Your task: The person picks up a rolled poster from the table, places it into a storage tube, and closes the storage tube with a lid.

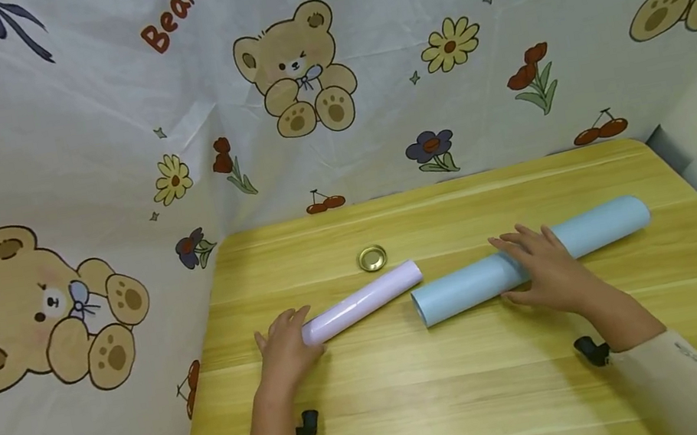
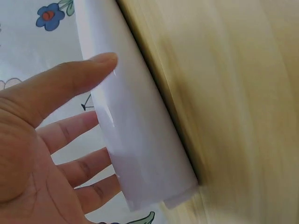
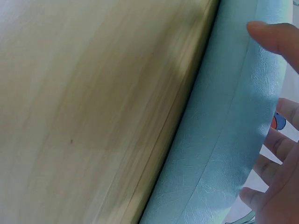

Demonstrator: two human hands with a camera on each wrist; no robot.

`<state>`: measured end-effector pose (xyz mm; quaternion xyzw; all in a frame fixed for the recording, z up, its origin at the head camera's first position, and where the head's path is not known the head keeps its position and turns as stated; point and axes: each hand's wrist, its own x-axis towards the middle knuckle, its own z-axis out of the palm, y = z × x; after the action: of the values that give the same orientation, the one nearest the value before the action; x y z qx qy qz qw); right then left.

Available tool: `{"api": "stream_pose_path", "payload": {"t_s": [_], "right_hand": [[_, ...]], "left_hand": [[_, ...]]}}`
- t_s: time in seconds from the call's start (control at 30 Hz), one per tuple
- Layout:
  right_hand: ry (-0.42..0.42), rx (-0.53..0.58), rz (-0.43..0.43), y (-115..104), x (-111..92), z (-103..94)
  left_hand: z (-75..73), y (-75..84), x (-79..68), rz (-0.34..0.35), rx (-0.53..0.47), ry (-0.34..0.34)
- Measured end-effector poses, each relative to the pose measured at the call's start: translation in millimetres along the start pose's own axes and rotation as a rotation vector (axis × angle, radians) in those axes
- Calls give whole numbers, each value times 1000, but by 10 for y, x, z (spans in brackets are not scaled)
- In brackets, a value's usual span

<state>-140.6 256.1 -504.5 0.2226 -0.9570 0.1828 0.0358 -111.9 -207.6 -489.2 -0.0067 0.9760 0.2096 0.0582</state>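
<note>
My left hand (image 1: 286, 349) is at the left end of a glossy lavender roll (image 1: 363, 302), which lies slanted on the table. In the left wrist view its thumb (image 2: 96, 70) reaches straight across the roll, while the other fingers stretch to the roll's far edge. A thicker light blue roll (image 1: 462, 291), hollow at its near end and finely creased, lies to the right. My right hand (image 1: 551, 275) straddles its middle, fingers spread over the far side and thumb on the near side. In the right wrist view those fingers (image 3: 280, 144) look nearly straight along the blue roll's edge.
A small gold-coloured round dish (image 1: 372, 258) sits behind the lavender roll. The wood-grain table (image 1: 424, 406) backs onto a white cloth (image 1: 374, 3) printed with bears and flowers, which also hangs along the left side. Small black devices (image 1: 308, 427) sit at both wrists.
</note>
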Motion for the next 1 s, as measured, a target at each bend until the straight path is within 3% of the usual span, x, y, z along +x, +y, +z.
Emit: {"api": "stream_pose_path", "payload": {"t_s": [0.13,0.43,1.0], "right_hand": [[-40,-2,13,10,21,24],[-10,-53,-13,34,42,99],[-41,-136,40,-28,143,159]], "left_hand": [[-13,-47,-20,-18,1,-10],[45,-110,-19,-13,-29,-12],[96,-163,-45,5,-104,-7]]}}
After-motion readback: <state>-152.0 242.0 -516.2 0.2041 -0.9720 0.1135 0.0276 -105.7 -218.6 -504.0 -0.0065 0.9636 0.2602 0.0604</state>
